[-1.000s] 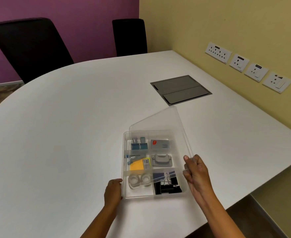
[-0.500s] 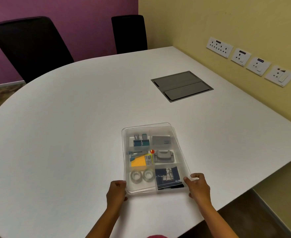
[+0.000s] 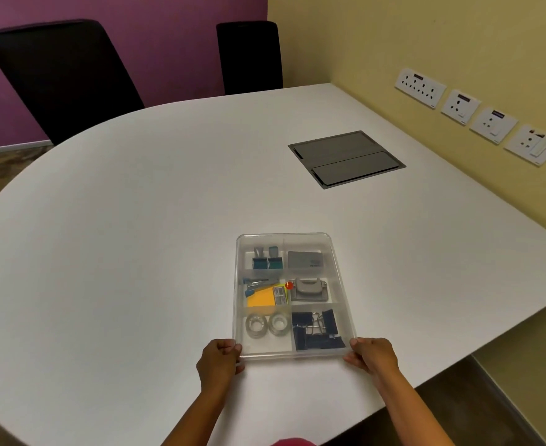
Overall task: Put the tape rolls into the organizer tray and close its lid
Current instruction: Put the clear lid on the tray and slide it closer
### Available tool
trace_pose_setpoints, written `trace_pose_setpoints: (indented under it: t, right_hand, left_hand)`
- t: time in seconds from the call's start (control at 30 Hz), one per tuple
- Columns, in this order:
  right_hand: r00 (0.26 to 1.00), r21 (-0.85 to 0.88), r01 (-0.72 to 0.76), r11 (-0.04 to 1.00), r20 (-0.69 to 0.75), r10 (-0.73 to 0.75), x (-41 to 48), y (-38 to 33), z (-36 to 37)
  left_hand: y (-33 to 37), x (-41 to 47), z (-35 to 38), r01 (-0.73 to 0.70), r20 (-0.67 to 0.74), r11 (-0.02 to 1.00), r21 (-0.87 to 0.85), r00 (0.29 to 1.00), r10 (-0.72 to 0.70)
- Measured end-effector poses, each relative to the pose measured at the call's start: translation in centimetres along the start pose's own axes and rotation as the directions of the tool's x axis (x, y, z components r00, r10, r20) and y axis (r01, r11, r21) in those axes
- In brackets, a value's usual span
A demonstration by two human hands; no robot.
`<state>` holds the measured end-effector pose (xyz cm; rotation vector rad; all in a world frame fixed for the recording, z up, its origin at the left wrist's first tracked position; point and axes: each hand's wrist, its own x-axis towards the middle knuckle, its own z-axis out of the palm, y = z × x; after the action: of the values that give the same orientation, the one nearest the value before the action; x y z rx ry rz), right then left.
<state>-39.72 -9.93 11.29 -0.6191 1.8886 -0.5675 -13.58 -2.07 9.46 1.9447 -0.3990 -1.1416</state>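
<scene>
A clear plastic organizer tray (image 3: 339, 268) lies on the white table near its front edge, with its clear lid flat on top. Two clear tape rolls (image 3: 267, 324) sit side by side in the tray's near-left compartment, seen through the lid. My left hand (image 3: 219, 360) grips the tray's near-left corner, thumb on the lid. My right hand (image 3: 373, 354) grips the near-right corner the same way. Other compartments hold black binder clips (image 3: 316, 331), orange sticky notes (image 3: 262, 297), a grey stapler (image 3: 308, 289) and teal clips (image 3: 266, 259).
The white table (image 3: 136, 252) curves away to the left. A grey cable hatch (image 3: 345, 158) is set into it at the back right. Two black chairs (image 3: 62, 75) stand behind the table. Wall sockets (image 3: 477, 117) line the yellow wall on the right.
The lid, which my right hand held tilted up a second ago, has come down flat onto the tray. Both hands have shifted to the tray's near corners.
</scene>
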Motion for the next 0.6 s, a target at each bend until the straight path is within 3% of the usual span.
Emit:
trace_pose_setpoints:
  t: [0.47,0.6]
  right_hand:
    - [0.979,0.007,-0.147,0.989,0.144,0.145,0.8,-0.7,-0.7]
    - [0.984,-0.042,-0.076,0.996,0.16,0.082,1.1,-0.6,-1.5]
  left_hand:
    - [-0.2,1.3,0.0,0.048,0.048,0.999,0.009,0.998,-0.049]
    - [0.2,1.9,-0.4,0.099,0.12,0.993,0.065,0.987,-0.106]
